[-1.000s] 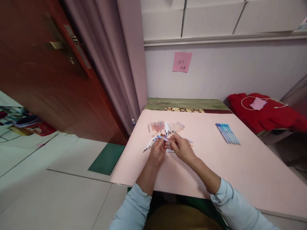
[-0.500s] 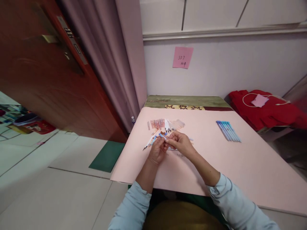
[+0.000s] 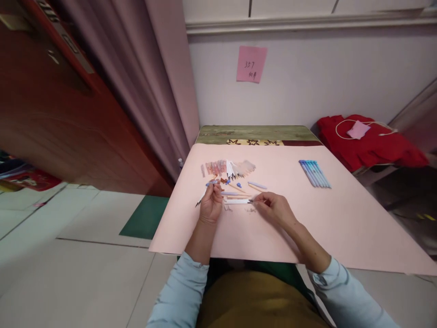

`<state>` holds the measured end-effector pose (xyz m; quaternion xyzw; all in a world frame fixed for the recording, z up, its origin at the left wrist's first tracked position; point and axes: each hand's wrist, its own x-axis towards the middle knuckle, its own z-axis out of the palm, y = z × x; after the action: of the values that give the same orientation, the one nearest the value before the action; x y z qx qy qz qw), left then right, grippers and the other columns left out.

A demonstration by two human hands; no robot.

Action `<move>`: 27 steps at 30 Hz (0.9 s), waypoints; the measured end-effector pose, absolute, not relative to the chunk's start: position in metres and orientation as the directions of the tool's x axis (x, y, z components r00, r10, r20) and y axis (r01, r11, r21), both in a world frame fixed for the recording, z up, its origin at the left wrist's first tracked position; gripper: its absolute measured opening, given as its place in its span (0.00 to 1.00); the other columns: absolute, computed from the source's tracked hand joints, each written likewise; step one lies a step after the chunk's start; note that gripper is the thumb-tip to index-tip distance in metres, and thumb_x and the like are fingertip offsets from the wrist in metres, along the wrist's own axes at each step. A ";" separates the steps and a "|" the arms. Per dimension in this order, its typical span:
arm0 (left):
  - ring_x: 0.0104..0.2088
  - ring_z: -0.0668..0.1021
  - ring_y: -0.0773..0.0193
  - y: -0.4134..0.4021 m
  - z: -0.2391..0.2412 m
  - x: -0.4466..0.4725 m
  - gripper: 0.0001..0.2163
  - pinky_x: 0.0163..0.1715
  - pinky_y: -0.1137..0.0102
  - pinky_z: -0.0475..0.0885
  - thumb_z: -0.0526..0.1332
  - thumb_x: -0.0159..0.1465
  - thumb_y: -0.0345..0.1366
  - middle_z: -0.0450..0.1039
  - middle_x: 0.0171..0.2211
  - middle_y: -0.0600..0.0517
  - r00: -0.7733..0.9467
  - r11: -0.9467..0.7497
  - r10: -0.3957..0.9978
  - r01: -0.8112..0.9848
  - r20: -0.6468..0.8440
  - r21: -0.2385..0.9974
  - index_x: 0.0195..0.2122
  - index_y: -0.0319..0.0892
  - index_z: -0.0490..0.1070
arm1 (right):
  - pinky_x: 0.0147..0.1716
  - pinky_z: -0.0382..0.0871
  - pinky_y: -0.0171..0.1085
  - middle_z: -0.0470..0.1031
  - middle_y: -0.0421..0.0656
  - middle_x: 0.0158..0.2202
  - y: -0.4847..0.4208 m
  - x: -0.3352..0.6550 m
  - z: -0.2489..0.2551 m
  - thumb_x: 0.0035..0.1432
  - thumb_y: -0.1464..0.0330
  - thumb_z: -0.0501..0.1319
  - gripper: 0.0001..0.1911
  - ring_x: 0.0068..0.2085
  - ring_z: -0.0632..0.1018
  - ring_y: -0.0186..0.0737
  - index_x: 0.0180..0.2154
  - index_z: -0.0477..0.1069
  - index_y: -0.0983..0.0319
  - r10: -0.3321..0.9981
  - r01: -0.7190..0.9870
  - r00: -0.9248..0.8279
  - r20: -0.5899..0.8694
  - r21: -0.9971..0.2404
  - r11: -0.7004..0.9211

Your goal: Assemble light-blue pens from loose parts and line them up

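Observation:
My left hand (image 3: 210,207) is raised over the table's left part, its fingers closed on a small blue pen part (image 3: 212,182). To the right, my right hand (image 3: 276,207) reaches down to the paper and pinches the dark-tipped end of a white pen refill (image 3: 237,201). Pale lilac pen barrels (image 3: 257,185), tan sticks and small blue pieces (image 3: 239,185) lie between and beyond the hands. Behind them are a row of pinkish-brown pen pieces (image 3: 215,167), a fan of white refills (image 3: 231,168) and clear pieces (image 3: 247,166). Tiny bits (image 3: 250,210) lie near my right fingertips.
Several blue pens (image 3: 314,174) lie side by side at the right of the pink-covered table (image 3: 341,228). Beyond the table's right corner sits a red cloth (image 3: 365,146) with a white cable. A curtain (image 3: 164,82) and a brown door (image 3: 85,136) stand at the left.
My hands, together around the blue pen part before, are now apart. The right has moved right and down to the white refills; the left keeps the blue part. The view has shifted slightly.

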<state>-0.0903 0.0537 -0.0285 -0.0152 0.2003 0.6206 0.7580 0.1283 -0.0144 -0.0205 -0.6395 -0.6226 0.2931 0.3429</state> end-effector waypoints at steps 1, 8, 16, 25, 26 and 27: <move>0.33 0.78 0.75 0.054 -0.028 -0.090 0.13 0.32 0.86 0.75 0.48 0.70 0.27 0.75 0.36 0.45 0.154 0.233 0.935 -0.946 -0.320 0.224 0.40 0.33 0.72 | 0.26 0.62 0.33 0.75 0.39 0.26 -0.019 0.132 -0.022 0.54 0.61 0.62 0.08 0.26 0.72 0.35 0.31 0.77 0.58 0.998 0.641 0.033 0.061 -0.767 0.026; 0.29 0.77 0.77 0.053 -0.027 -0.087 0.14 0.28 0.86 0.74 0.47 0.72 0.30 0.74 0.34 0.47 0.184 0.267 0.935 -0.928 -0.303 0.260 0.38 0.33 0.72 | 0.31 0.64 0.34 0.77 0.40 0.33 -0.031 0.128 -0.029 0.56 0.63 0.62 0.07 0.29 0.74 0.35 0.34 0.77 0.56 0.988 0.751 -0.080 0.132 -0.643 0.147; 0.30 0.76 0.77 0.053 -0.030 -0.092 0.15 0.28 0.87 0.74 0.46 0.72 0.30 0.73 0.34 0.47 0.154 0.241 0.944 -0.927 -0.293 0.289 0.37 0.34 0.72 | 0.33 0.62 0.32 0.76 0.39 0.38 -0.026 0.113 -0.033 0.60 0.68 0.59 0.07 0.36 0.76 0.34 0.35 0.76 0.56 0.978 0.866 -0.158 0.137 -0.456 0.204; 0.30 0.76 0.78 0.053 -0.029 -0.092 0.13 0.29 0.87 0.73 0.49 0.71 0.29 0.74 0.36 0.47 0.141 0.248 0.941 -0.906 -0.309 0.342 0.35 0.34 0.72 | 0.29 0.57 0.34 0.74 0.44 0.40 -0.020 0.105 -0.023 0.66 0.67 0.51 0.11 0.35 0.75 0.37 0.40 0.72 0.60 0.983 0.945 -0.158 0.092 -0.276 0.177; 0.30 0.76 0.77 0.053 -0.029 -0.092 0.13 0.29 0.87 0.73 0.49 0.71 0.29 0.74 0.36 0.47 0.141 0.248 0.942 -0.904 -0.305 0.348 0.36 0.34 0.72 | 0.28 0.57 0.33 0.74 0.43 0.40 -0.020 0.106 -0.024 0.66 0.67 0.52 0.11 0.35 0.75 0.37 0.39 0.72 0.59 0.982 0.941 -0.156 0.102 -0.285 0.179; 0.30 0.76 0.77 0.052 -0.029 -0.092 0.13 0.29 0.86 0.73 0.49 0.71 0.29 0.74 0.35 0.47 0.144 0.249 0.943 -0.903 -0.299 0.349 0.36 0.34 0.72 | 0.29 0.57 0.33 0.74 0.43 0.40 -0.020 0.107 -0.024 0.66 0.67 0.52 0.10 0.36 0.75 0.36 0.39 0.72 0.59 0.981 0.936 -0.156 0.113 -0.302 0.184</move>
<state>-0.0918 0.0522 -0.0290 0.0427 0.2328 0.6112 0.7552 0.1071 -0.0197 -0.0242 -0.6338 -0.7561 0.0804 0.1420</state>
